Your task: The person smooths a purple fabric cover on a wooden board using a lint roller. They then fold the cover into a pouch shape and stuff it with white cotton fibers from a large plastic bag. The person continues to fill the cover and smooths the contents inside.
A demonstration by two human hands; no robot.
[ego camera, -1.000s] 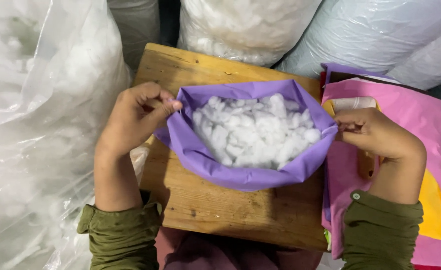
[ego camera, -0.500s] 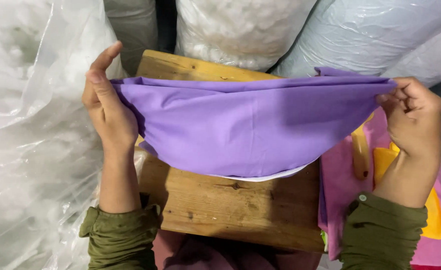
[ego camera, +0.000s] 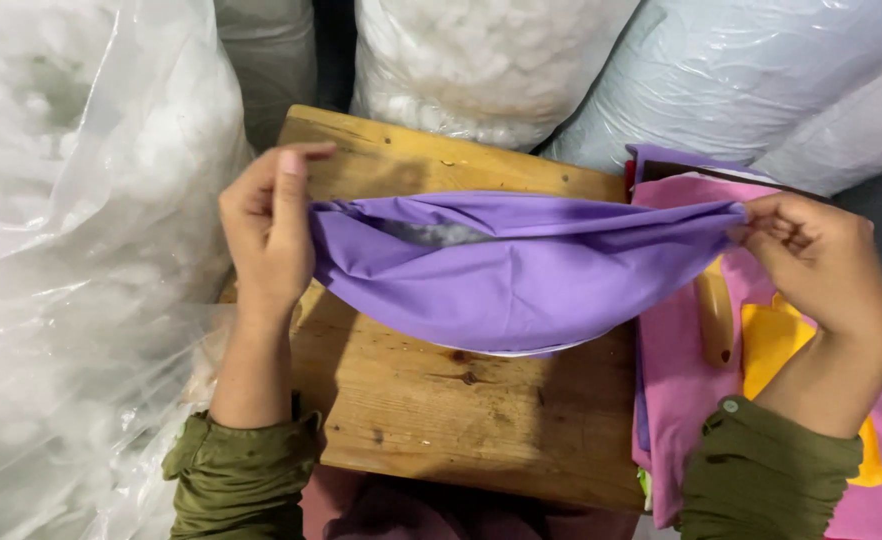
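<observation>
A purple fabric cover [ego camera: 521, 270] filled with white stuffing hangs stretched between my two hands above a wooden board [ego camera: 461, 420]. My left hand [ego camera: 266, 235] pinches its left end, thumb and fingers closed on the cloth. At the right end, my right hand [ego camera: 816, 265] grips the other corner. The cover's mouth is pulled nearly flat, with only a narrow slit showing grey-white filling [ego camera: 426, 233] near the left end.
Large clear plastic bags of white stuffing [ego camera: 81, 250] stand at the left and along the back [ego camera: 481, 60]. A pile of pink and yellow fabric pieces [ego camera: 721, 340] lies to the right of the board. Pale blue bags [ego camera: 761, 80] fill the back right.
One second ago the cover lay open on the board with the filling showing. Both hands then lifted it and pulled its ends apart, drawing the mouth almost closed; it now hangs slightly lower.
</observation>
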